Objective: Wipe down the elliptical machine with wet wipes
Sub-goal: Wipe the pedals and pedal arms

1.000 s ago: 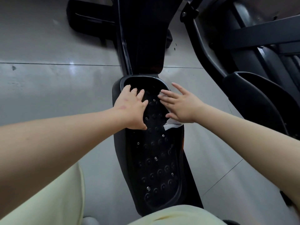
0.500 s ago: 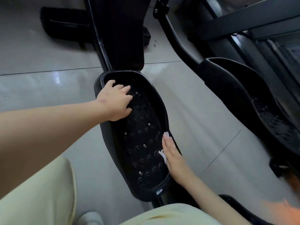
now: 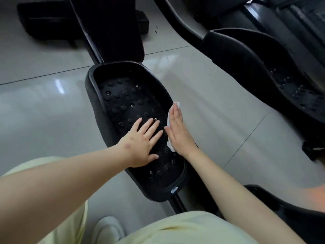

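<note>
- At the far left, we are looking down on glossy grey floor tiles [image 3: 44, 111], with a black base bar [image 3: 47, 22] of the elliptical machine lying across the upper corner.
- Low in the frame, a white shoe [image 3: 107, 229] is showing between our pale yellow trousers [image 3: 175, 228].
- Our left hand [image 3: 144, 143] is resting palm down on the near half of the black studded pedal [image 3: 123, 95], fingers straight and spread, grasping nothing.
- The pedal is running diagonally from upper left to lower right, its front end meeting a wide black arm [image 3: 112, 27] of the machine.
- Just right of the left hand, the white wet wipe [image 3: 176, 104] is lying along the pedal's right side, its edges peeking out past the fingertips and the heel of the palm.
- Our right hand [image 3: 177, 131] is lying flat on the wipe, fingers straight and together, pressing it down rather than clutching it; it seems to be against the raised rim, though the hand is hiding the contact.
- At the far right, a second black pedal [image 3: 246, 55] is standing well apart.
</note>
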